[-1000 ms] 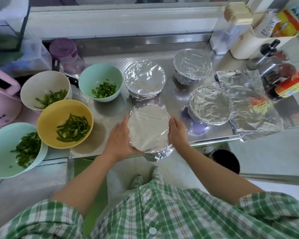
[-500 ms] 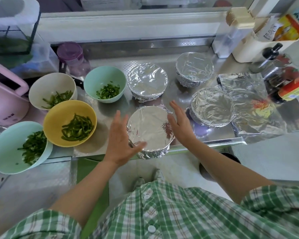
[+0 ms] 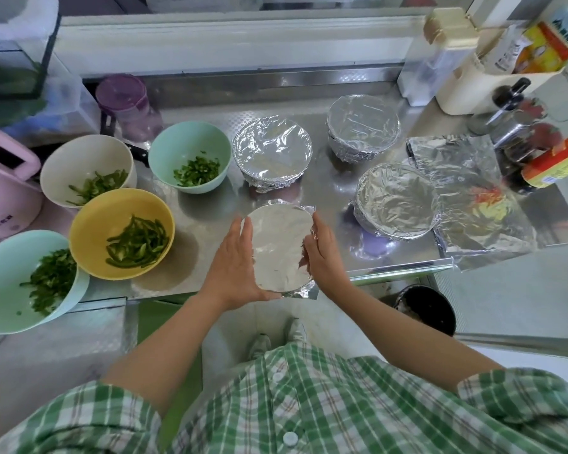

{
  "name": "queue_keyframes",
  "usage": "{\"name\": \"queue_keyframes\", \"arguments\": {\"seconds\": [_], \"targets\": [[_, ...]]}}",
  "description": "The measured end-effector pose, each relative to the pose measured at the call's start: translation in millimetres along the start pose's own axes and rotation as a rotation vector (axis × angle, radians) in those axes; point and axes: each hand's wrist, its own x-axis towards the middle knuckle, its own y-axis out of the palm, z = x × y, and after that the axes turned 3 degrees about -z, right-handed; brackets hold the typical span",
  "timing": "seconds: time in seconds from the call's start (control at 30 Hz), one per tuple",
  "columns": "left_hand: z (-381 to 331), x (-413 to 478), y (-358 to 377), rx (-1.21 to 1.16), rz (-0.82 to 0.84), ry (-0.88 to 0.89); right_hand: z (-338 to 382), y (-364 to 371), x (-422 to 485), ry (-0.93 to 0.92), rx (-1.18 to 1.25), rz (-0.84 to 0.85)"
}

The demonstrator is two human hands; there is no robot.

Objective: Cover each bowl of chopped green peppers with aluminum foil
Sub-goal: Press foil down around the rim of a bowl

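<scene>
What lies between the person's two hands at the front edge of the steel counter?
A foil-covered bowl lies there. The left hand and right hand touch its opposite sides, as the head view shows.

Both forearms bare, reaching forward and converging; left hand (image 3: pixel 233 260) flat, fingers straight and together, pressed along the left side of the covered bowl (image 3: pixel 277 244), thumb spread along its near rim; right hand (image 3: pixel 323 257) opposite, fingers bent round the right rim; palms facing each other.
</scene>
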Motion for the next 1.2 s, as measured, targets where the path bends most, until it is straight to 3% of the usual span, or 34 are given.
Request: {"name": "queue_keyframes", "arguments": {"seconds": [0.1,0.43,0.6,0.77,1.0,1.1,1.2], "targets": [[13,-1,-14,0.081,-0.040,0.050,2,-2,-15,0.029,0.034,-0.045],[25,-11,-25,0.110,-0.239,-0.128,2,-2,-9,0.101,0.044,-0.132],[10,-20,-14,-0.043,-0.481,-0.115,5,-10,3,0.121,-0.037,-0.072],[-11,-18,0,-0.173,-0.269,-0.171,-1,-4,3,0.080,-0.090,0.010],[-19,-12,2,0.104,-0.204,-0.150,-11,-17,9,-0.131,-0.222,0.021],[-37,-2,2,0.093,-0.192,-0.227,-9,-20,10,-0.096,-0.207,0.111],[-45,5,7,0.139,-0.167,-0.319,-9,-21,15,-0.101,-0.178,0.096]]}}
